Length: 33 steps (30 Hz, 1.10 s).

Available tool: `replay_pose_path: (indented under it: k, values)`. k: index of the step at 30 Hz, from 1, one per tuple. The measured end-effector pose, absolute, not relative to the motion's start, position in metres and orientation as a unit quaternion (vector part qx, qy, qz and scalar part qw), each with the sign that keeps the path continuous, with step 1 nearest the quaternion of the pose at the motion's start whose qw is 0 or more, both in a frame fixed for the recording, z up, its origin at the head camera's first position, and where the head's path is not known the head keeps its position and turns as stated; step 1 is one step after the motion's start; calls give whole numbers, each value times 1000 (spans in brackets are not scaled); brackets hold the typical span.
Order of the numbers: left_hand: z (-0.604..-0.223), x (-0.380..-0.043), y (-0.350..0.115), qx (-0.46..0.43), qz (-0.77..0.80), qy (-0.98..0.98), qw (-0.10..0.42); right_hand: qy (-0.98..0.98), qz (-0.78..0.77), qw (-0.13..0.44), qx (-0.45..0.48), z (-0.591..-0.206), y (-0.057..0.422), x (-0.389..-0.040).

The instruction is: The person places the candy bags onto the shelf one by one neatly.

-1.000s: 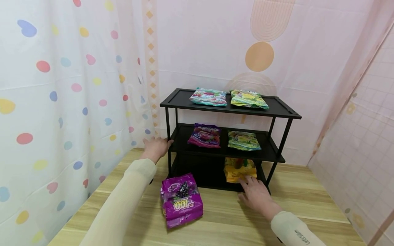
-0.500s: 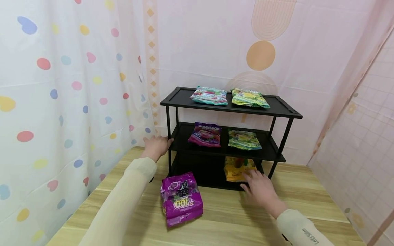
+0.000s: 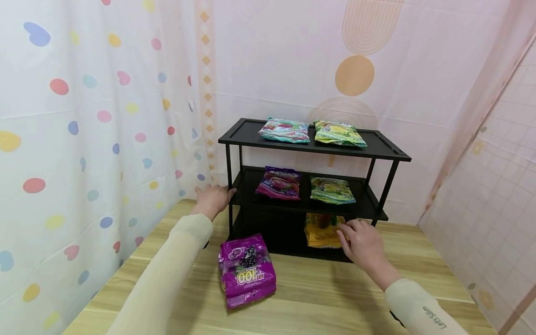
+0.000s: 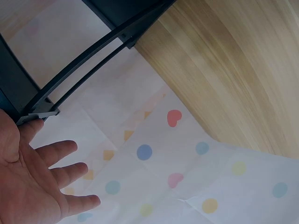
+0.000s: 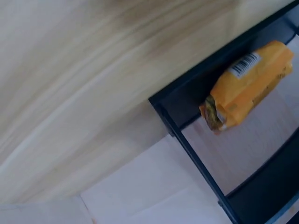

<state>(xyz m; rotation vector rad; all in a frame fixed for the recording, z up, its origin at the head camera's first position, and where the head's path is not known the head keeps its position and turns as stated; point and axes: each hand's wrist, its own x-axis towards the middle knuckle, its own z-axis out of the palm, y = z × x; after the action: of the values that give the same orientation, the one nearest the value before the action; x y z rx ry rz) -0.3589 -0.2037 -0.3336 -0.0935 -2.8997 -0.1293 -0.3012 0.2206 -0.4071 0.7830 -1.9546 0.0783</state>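
My left hand (image 3: 212, 201) is at the left side of the black three-tier rack (image 3: 247, 197), fingers spread and thumb side touching the middle shelf's edge. The left wrist view shows that hand (image 4: 35, 182) palm-up in view, holding nothing. On the bottom shelf lies an orange-yellow bag (image 3: 320, 235), its top partly hidden by the shelf above. Beside its right edge is my right hand (image 3: 365, 244), fingers loosely bent; whether they touch the bag cannot be told. The right wrist view shows the orange bag (image 5: 254, 84) but no hand.
A purple grape-printed bag (image 3: 248, 272) lies on the wooden table (image 3: 310, 302) before the rack. The middle shelf bears a purple-pink bag (image 3: 279, 184) and a green-yellow bag (image 3: 332, 190). A teal-white bag (image 3: 285, 130) and a yellow bag (image 3: 340, 134) lie on top. Curtains surround the table.
My right hand has moved right and slightly up, from the orange bag's front to its right edge. The left hand and the other bags stay in place.
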Motion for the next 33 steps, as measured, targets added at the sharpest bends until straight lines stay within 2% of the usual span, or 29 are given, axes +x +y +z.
replay_pose_path:
  k: [6, 33]
  values:
    - [-334, -360, -204, -31, -45, -992, 118, -786, 43, 534, 309, -396, 226, -305]
    - [-334, -359, -202, -24, -44, -993, 106, -824, 73, 537, 168, -373, 264, -312]
